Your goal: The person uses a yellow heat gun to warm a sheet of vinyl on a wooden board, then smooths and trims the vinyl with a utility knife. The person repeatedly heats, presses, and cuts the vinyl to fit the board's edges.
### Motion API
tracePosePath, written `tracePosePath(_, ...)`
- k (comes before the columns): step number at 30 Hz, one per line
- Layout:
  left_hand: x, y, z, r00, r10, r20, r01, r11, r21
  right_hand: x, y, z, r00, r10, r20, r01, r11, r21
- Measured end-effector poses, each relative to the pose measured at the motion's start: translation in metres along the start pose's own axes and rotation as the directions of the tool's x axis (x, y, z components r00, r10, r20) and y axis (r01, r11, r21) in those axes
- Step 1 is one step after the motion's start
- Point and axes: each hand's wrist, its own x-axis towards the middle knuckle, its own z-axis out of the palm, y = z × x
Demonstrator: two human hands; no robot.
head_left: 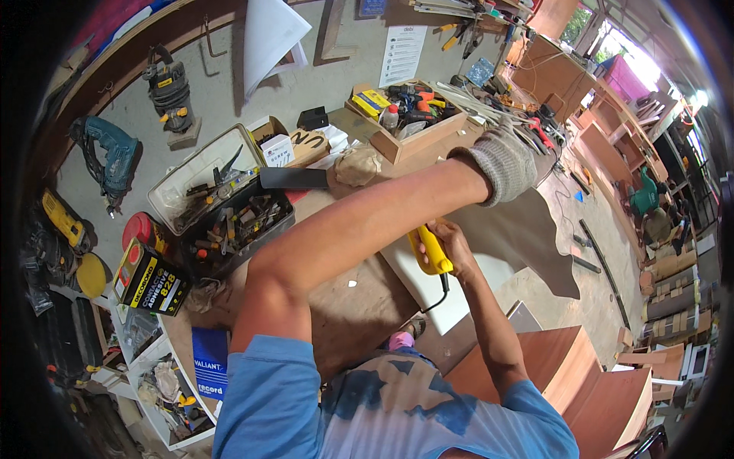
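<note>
My left arm reaches across the bench to the right. My left hand (505, 164), in a grey knitted glove, is at the far edge of a thin grey-brown sheet (535, 237); its fingers are mostly hidden behind the back of the glove. Bare, my right hand (453, 246) is wrapped round a yellow corded power tool (433, 252). A black cord hangs from the tool's near end, while its front end is hidden behind my left forearm. Below the tool lies a white panel (440, 302), partly under the grey-brown sheet.
Left on the bench (359, 306) stand a black toolbox (245, 218) and an adhesive tin (151, 279). A wooden tray (420, 126) of drills and cables (527, 115) lie at the back. Reddish-brown wooden boxes (569, 375) stand close on my right. Another person (657, 222) is farther right.
</note>
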Motion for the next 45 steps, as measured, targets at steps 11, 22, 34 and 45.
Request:
tracePosePath(11, 0.002, 0.012, -0.005, 0.999, 0.034, -0.023, -0.034, 0.999, 0.025, 0.011, -0.013, -0.033, 0.999, -0.042, -0.016, 0.042, 0.999, 0.011)
tracePosePath(22, -0.01, 0.005, -0.006, 0.998, 0.009, -0.068, -0.009, 1.0, -0.012, -0.022, -0.053, -0.04, 0.989, 0.134, 0.059, -0.119, 0.97, -0.21)
tracePosePath(34, -0.015, 0.004, 0.024, 0.969, 0.085, -0.233, -0.084, 0.996, 0.014, -0.185, -0.067, -0.034, 0.926, 0.269, -0.264, -0.34, 0.899, -0.275)
tracePosePath(45, -0.015, -0.006, 0.007, 0.996, 0.078, -0.038, -0.079, 0.997, -0.014, -0.053, -0.037, -0.036, 1.0, 0.006, -0.023, -0.013, 0.954, -0.3)
